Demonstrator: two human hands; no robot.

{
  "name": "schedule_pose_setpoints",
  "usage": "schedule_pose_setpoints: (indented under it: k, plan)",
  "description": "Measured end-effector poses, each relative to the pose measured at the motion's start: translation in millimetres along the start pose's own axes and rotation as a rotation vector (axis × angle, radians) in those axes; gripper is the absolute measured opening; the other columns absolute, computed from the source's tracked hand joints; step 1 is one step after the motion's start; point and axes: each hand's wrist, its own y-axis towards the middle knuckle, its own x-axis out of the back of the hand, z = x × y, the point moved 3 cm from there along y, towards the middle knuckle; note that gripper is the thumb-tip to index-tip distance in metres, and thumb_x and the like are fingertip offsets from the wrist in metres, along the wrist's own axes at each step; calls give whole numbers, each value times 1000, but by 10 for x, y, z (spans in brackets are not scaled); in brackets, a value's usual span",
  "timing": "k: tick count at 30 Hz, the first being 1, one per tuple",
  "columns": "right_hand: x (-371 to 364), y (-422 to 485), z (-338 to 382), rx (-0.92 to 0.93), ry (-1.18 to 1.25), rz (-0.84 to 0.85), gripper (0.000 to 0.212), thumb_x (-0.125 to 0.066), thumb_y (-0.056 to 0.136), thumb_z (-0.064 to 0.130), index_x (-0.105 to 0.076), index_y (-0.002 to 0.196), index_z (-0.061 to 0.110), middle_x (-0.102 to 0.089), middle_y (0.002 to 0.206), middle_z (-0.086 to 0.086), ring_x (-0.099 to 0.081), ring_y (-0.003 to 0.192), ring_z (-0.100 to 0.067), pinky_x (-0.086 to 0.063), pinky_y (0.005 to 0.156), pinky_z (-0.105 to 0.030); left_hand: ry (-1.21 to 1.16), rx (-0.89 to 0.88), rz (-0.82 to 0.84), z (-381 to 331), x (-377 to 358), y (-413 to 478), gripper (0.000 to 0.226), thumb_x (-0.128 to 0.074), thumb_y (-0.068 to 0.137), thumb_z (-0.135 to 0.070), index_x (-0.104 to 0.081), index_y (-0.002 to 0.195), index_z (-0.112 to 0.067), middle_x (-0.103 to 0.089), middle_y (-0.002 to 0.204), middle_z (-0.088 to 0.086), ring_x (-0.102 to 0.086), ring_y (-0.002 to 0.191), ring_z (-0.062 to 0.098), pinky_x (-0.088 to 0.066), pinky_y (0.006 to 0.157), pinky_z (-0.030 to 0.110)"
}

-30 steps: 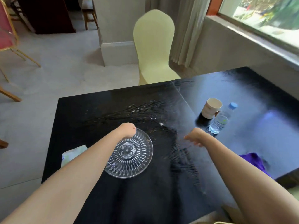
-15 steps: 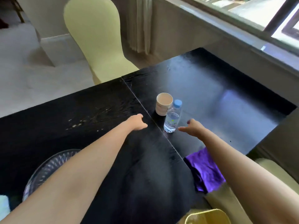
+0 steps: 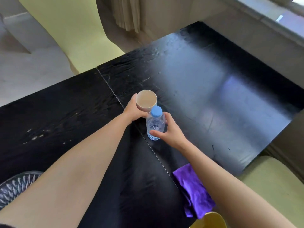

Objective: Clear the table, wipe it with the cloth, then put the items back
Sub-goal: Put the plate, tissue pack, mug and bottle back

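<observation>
My left hand [image 3: 134, 111] grips a beige paper cup [image 3: 146, 100] from its left side, over the seam of the black table [image 3: 205, 99]. Right beside the cup, my right hand [image 3: 171, 131] wraps around a clear water bottle [image 3: 155, 125] with a blue cap. Cup and bottle touch each other. Whether they rest on the table or are lifted I cannot tell. A purple cloth [image 3: 193, 190] lies crumpled at the near table edge, under my right forearm. The ribbed glass plate [image 3: 14, 186] shows at the lower left, partly hidden by my left arm.
A pale yellow covered chair [image 3: 70, 30] stands at the far side of the table. Another yellow-green seat [image 3: 276, 176] is at the near right, and a yellow rim [image 3: 209, 219] pokes in at the bottom. A wall and window ledge [image 3: 263, 15] run along the right.
Both hands reached forward and closed: the left on the cup, the right on the bottle. My view moved closer and further right, so the plate slid to the lower left corner.
</observation>
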Motion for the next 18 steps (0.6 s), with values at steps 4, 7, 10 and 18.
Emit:
schedule_pose_setpoints:
  k: [4,7,10,18]
  plan:
    - [-11,18,-48,45,29,-36,57,-75,66,31,-42,111,41,-62,113,13,-62,102,-9,-52,90,-33,-79,-47,-59,8,-83,88,94,-82,65,-12,-27,141,-23,-51,126,-1,-49,114,16,-41,93,28]
    - [9,48,-49,51,55,-50,55,-76,70,25,-42,111,39,-61,108,15,-62,97,-2,-51,85,-24,-92,-81,-103,38,-84,83,91,-85,62,-17,-31,135,-21,-53,127,2,-52,115,19,-45,99,35]
    - [30,60,-26,54,94,-58,53,-75,73,18,-42,111,36,-60,104,17,-59,88,11,-45,75,-6,-69,-89,-179,82,-24,26,91,-87,59,-22,-33,132,-18,-52,129,3,-52,115,21,-45,99,36]
    - [-172,55,341,111,123,-11,54,-76,73,21,-42,112,36,-61,102,20,-61,90,6,-45,77,-13,-109,-12,-397,394,592,-387,92,-86,61,-25,-33,135,-18,-48,134,6,-48,122,22,-44,98,35]
